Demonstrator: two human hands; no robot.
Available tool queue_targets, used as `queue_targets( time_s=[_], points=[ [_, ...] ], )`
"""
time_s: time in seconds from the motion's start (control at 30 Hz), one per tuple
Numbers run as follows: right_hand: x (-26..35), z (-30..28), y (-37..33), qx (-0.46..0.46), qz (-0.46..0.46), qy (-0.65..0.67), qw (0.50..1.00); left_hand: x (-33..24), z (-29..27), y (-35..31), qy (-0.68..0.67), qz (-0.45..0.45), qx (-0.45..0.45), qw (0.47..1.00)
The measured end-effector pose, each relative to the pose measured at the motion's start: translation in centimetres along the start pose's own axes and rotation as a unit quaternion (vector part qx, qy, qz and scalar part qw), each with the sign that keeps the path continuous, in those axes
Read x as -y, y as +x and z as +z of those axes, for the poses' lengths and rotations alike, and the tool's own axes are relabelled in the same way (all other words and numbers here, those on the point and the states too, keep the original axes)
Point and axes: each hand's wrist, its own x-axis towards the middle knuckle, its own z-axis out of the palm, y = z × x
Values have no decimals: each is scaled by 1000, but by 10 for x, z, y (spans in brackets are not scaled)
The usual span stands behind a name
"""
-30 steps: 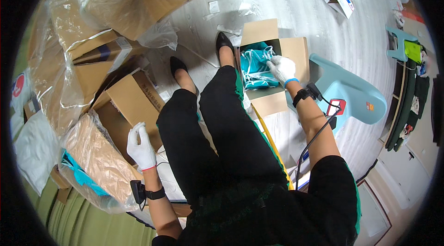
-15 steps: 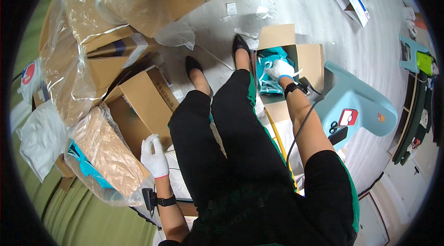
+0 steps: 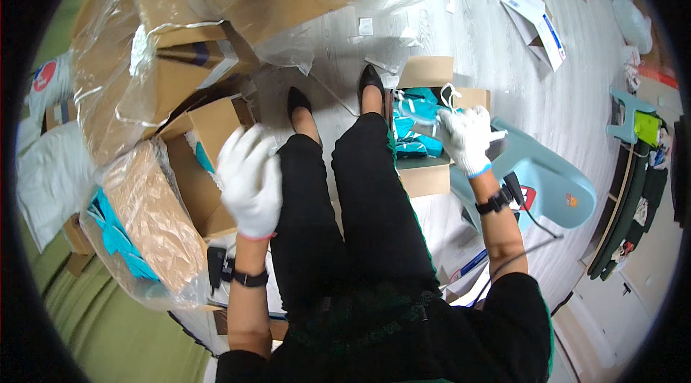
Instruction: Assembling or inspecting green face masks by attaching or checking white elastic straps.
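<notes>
My right hand [image 3: 466, 140], in a white knitted glove with a blue cuff, is above the right edge of an open cardboard box [image 3: 425, 180]. Its fingers are curled around a teal bundle with white cords [image 3: 419, 108], partly hidden by the glove and the box. More folded teal items [image 3: 419, 145] lie inside that box. My left hand [image 3: 250, 181], gloved in white, hovers beside my left thigh with nothing in it and its fingers extended. Next to it stands another open cardboard box [image 3: 216, 127], where a bit of teal [image 3: 204, 158] shows.
A plastic-wrapped brown bundle [image 3: 147, 217] and teal cloth [image 3: 119, 235] lie at the left. Large cardboard in clear plastic [image 3: 288, 1] fills the far left. A light-blue stool [image 3: 558, 181] stands at the right. A white folded carton [image 3: 536, 23] rests on the floor.
My right hand has come up out of the right box, nearer to me, drawing the teal bundle along. My left hand has risen and moved right, away from the left box.
</notes>
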Motion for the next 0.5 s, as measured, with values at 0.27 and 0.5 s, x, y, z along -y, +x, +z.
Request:
queue_targets(
  time_s=[0.27, 0.5],
  points=[
    [52, -133, -41, -229, -258, -10, 939, -106, 45, 31, -158, 130, 196, 959],
    [54, -150, -60, -253, -252, -41, 933, -74, 22, 7, -368, -252, 517, 731]
  ],
)
